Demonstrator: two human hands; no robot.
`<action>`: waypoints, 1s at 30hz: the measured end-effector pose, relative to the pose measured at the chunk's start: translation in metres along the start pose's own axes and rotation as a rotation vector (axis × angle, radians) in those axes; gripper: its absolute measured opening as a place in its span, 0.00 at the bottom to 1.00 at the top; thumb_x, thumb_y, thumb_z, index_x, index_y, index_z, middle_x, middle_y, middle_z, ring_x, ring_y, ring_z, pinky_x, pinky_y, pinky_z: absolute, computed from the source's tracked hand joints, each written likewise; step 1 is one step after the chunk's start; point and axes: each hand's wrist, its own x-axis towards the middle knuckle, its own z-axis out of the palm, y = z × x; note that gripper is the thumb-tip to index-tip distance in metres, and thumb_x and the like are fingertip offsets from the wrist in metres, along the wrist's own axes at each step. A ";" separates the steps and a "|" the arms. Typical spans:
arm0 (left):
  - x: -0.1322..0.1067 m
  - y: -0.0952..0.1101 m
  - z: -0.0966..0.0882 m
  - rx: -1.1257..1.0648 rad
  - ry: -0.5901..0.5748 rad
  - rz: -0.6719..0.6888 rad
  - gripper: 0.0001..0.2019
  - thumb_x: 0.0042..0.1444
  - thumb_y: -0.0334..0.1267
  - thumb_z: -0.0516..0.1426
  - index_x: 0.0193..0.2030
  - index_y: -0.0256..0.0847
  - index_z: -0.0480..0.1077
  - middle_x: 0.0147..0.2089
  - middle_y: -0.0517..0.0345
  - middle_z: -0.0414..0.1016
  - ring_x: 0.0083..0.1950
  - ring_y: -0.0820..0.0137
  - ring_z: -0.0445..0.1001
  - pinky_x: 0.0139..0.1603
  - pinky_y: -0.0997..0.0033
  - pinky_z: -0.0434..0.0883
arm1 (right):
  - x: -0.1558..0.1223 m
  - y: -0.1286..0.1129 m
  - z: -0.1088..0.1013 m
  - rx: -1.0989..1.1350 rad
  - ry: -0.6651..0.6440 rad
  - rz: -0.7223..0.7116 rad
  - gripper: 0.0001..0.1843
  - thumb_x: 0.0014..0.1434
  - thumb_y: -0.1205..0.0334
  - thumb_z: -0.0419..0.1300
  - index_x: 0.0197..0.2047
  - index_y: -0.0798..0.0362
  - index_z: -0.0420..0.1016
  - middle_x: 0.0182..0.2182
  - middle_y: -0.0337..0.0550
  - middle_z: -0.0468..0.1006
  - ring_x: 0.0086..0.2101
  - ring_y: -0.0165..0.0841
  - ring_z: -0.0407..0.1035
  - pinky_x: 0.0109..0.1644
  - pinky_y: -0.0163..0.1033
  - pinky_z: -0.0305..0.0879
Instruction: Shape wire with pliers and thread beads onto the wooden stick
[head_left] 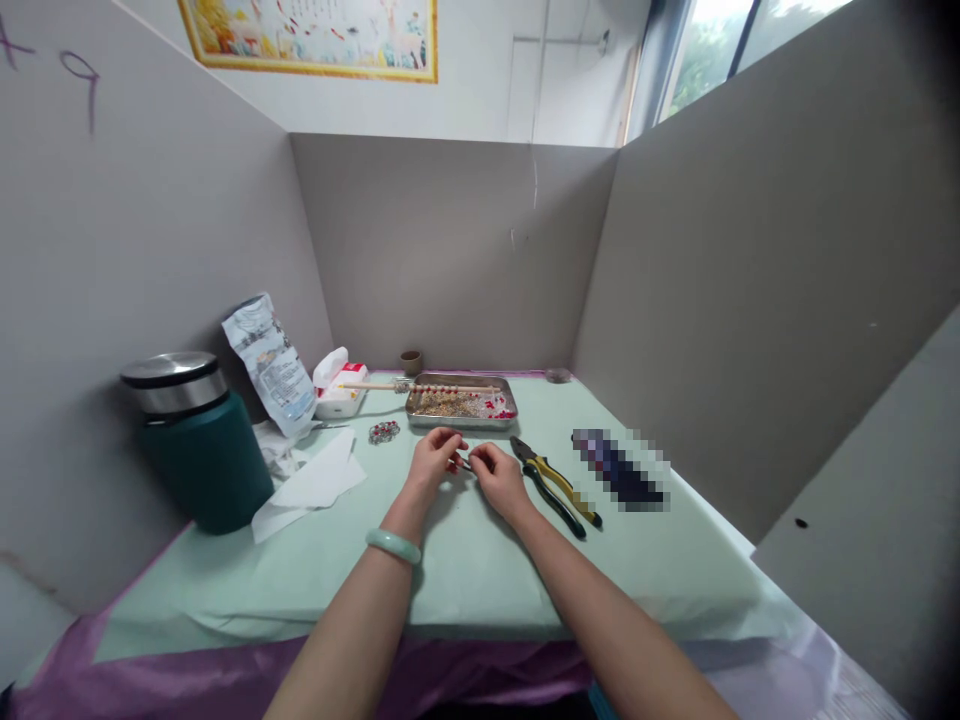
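Note:
My left hand [433, 457] and my right hand [496, 475] meet at the middle of the pale green table cover [465, 580]. Both are closed in a pinch on a small piece with a thin wire and a red bit [462, 464] between their fingertips; it is too small to name. A jade bangle [393, 545] sits on my left wrist. Just beyond the hands lies a metal tray [460, 402] of small gold and red beads, with a beaded stick [420, 387] across its far rim. Pliers with yellow and black handles [555, 485] lie right of my right hand.
A dark green flask with a steel lid [196, 440] stands at the left, beside a plastic packet [270, 365], white tissues [311, 483] and a tissue box [339, 385]. A small beaded cluster [384, 432] lies near the tray. A dark blurred object [621, 470] lies at the right. Grey partitions enclose the table.

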 end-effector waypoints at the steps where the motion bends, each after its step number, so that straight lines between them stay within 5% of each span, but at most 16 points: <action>1: 0.000 0.000 0.000 0.015 0.003 0.009 0.17 0.45 0.48 0.59 0.35 0.37 0.66 0.33 0.54 0.74 0.23 0.75 0.68 0.22 0.75 0.65 | 0.000 0.001 0.000 -0.001 0.009 0.004 0.09 0.56 0.59 0.52 0.29 0.52 0.69 0.23 0.37 0.71 0.25 0.31 0.64 0.30 0.34 0.58; 7: 0.003 -0.005 0.001 0.211 0.050 0.083 0.13 0.49 0.47 0.56 0.30 0.38 0.67 0.28 0.54 0.74 0.21 0.72 0.68 0.22 0.71 0.66 | 0.006 0.008 0.000 0.015 0.136 0.093 0.10 0.55 0.56 0.53 0.30 0.53 0.70 0.24 0.39 0.73 0.27 0.33 0.66 0.32 0.35 0.60; 11: -0.001 -0.002 0.005 0.387 0.170 0.235 0.08 0.51 0.43 0.56 0.29 0.40 0.69 0.31 0.53 0.74 0.35 0.64 0.72 0.41 0.63 0.68 | 0.008 0.012 0.000 -0.036 0.196 0.134 0.10 0.54 0.57 0.52 0.29 0.53 0.70 0.24 0.39 0.73 0.27 0.34 0.66 0.33 0.36 0.60; 15: -0.010 0.006 0.012 0.666 0.133 0.514 0.05 0.52 0.33 0.57 0.36 0.42 0.73 0.43 0.49 0.75 0.54 0.57 0.65 0.60 0.53 0.54 | 0.007 0.011 0.001 -0.040 0.147 0.087 0.11 0.55 0.56 0.52 0.29 0.52 0.70 0.25 0.39 0.73 0.27 0.34 0.66 0.34 0.37 0.61; 18: -0.012 0.007 0.016 0.960 0.069 0.696 0.09 0.53 0.29 0.54 0.37 0.43 0.74 0.41 0.51 0.77 0.54 0.57 0.65 0.63 0.47 0.44 | 0.007 0.013 0.002 0.019 0.150 0.090 0.11 0.56 0.55 0.52 0.30 0.52 0.70 0.26 0.40 0.74 0.28 0.34 0.67 0.34 0.37 0.62; 21: -0.011 0.003 0.017 1.002 0.025 0.623 0.08 0.55 0.31 0.53 0.34 0.42 0.74 0.36 0.52 0.76 0.44 0.61 0.70 0.61 0.50 0.49 | 0.009 0.017 0.002 0.068 0.153 0.119 0.11 0.55 0.55 0.52 0.30 0.52 0.70 0.26 0.40 0.75 0.28 0.34 0.67 0.33 0.37 0.63; 24: -0.009 -0.003 0.015 0.955 0.030 0.534 0.09 0.57 0.34 0.52 0.34 0.41 0.75 0.34 0.50 0.76 0.38 0.63 0.72 0.49 0.60 0.62 | 0.009 0.018 0.002 0.085 0.135 0.119 0.12 0.56 0.54 0.52 0.31 0.52 0.71 0.25 0.40 0.75 0.27 0.34 0.68 0.31 0.37 0.63; 30: -0.001 -0.011 0.010 0.805 0.046 0.410 0.09 0.56 0.35 0.53 0.37 0.41 0.75 0.33 0.52 0.78 0.32 0.67 0.73 0.34 0.71 0.63 | 0.008 0.014 0.000 0.090 0.126 0.109 0.13 0.58 0.56 0.50 0.36 0.52 0.72 0.26 0.40 0.75 0.27 0.33 0.68 0.32 0.36 0.63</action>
